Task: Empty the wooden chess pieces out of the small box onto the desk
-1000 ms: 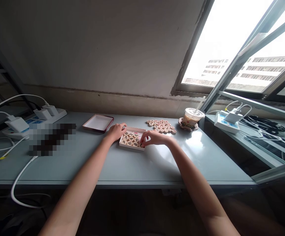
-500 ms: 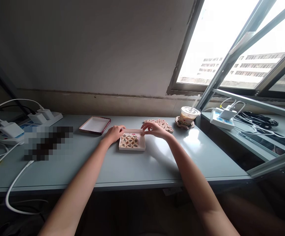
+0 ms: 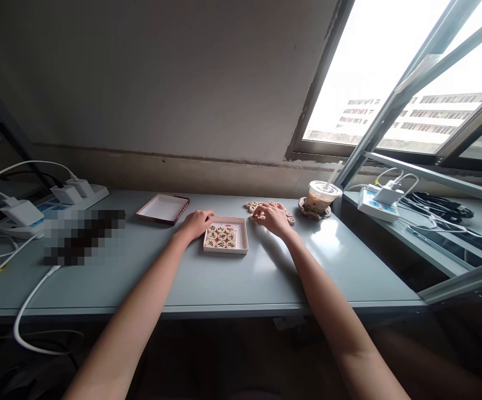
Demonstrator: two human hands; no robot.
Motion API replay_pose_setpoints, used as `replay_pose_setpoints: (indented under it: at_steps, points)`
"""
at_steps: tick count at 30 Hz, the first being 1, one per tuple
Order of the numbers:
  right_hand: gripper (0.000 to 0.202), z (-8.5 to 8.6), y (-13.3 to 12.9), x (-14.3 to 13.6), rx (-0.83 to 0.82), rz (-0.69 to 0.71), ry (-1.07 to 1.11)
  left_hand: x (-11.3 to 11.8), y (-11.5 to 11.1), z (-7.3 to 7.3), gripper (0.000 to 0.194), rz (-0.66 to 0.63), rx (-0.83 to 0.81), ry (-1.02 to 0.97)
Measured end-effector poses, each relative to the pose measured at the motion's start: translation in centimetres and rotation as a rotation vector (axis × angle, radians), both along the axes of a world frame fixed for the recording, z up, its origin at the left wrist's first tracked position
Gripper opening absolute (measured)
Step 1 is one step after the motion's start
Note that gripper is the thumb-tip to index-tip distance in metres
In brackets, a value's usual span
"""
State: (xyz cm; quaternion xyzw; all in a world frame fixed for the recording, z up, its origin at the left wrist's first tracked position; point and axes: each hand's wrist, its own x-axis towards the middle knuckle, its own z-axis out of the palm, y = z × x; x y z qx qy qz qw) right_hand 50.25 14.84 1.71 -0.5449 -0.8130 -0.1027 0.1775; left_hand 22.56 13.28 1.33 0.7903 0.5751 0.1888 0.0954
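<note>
A shallow white box (image 3: 243, 251) sits mid-table, with rows of round wooden pieces (image 3: 221, 236) bearing dark characters on its left side; its right strip shows bare bottom. My left hand (image 3: 200, 222) grips the box's far left corner, fingers closed on the rim. Over a cluster of loose round pieces (image 3: 290, 220) behind and right of the box is my right hand (image 3: 271, 216). Its fingers are bent and slightly apart, with the tips at the pieces' left side; no piece is visibly lifted.
A dark red lid (image 3: 162, 209) lies left of the box, white inside up. A lidded drink cup (image 3: 320, 200) with a straw stands on a coaster at right. Power strips (image 3: 95, 195) with plugs and cables lie at far left, another (image 3: 377, 204) on the right shelf.
My right hand has left the box's far right corner, where it pinched a piece, and moved right to the loose pieces. My left hand stays on the box. The view has shifted slightly.
</note>
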Motion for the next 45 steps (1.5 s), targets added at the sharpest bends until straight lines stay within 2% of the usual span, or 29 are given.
replay_pose_setpoints:
  at_steps: [4, 8, 10, 13, 15, 19, 22, 25, 28, 32, 35, 39, 42, 45]
  points:
    - [0.02, -0.2, 0.1, 0.0, 0.042, -0.043, -0.027, 0.0, -0.1, 0.0, 0.034, 0.002, -0.002, -0.007]
    - [0.02, 1.0, -0.6, -0.6, 0.019, -0.016, 0.064, 0.1, -0.3, 0.1, 0.035, 0.001, -0.009, -0.023]
    - [0.017, 1.8, -1.3, -1.4, -0.069, 0.136, 0.137, 0.1, -0.3, 0.1, 0.035, 0.001, -0.01, -0.024]
    - [0.02, 2.5, -2.5, -3.0, -0.266, 0.447, 0.166, 0.1, -0.2, 0.0, 0.035, 0.003, -0.005, -0.01]
    - [0.025, 2.4, -3.2, -4.2, -0.271, 0.513, 0.123, 0.1, -0.1, 0.0, 0.034, 0.002, -0.002, -0.003]
    - [0.025, 1.5, -3.6, -5.5, -0.219, 0.467, 0.002, 0.2, -0.1, 0.0, 0.035, -0.002, 0.004, -0.003]
    - [0.019, 1.4, -3.3, -5.2, -0.179, 0.437, 0.018, 0.2, -0.1, 0.1, 0.035, 0.002, 0.0, 0.003]
    - [0.023, 2.0, -2.7, -4.1, -0.094, 0.377, 0.093, 0.2, -0.1, 0.2, 0.035, 0.003, -0.003, 0.005]
    - [0.023, 2.5, -2.2, -2.3, -0.069, 0.249, 0.115, 0.2, -0.1, 0.1, 0.036, -0.001, -0.002, 0.004]
    - [0.021, 2.0, -1.4, -0.1, -0.102, 0.076, -0.014, 0.1, 0.1, -0.2, 0.035, -0.004, -0.014, -0.045]
    - [0.017, 1.4, -1.1, 0.7, -0.087, 0.011, -0.081, 0.0, 0.3, -0.4, 0.033, -0.011, -0.018, -0.101]
    - [0.018, 1.6, -1.3, 0.0, -0.109, 0.078, -0.014, -0.1, 0.4, -0.4, 0.032, -0.031, -0.028, -0.177]
    - [0.022, 1.9, -1.9, -2.0, -0.128, 0.246, 0.068, 0.0, 0.3, -0.1, 0.031, -0.065, -0.061, -0.241]
    - [0.027, 1.8, -2.9, -4.3, -0.156, 0.404, 0.033, 0.0, 0.2, 0.1, 0.031, -0.149, -0.113, -0.313]
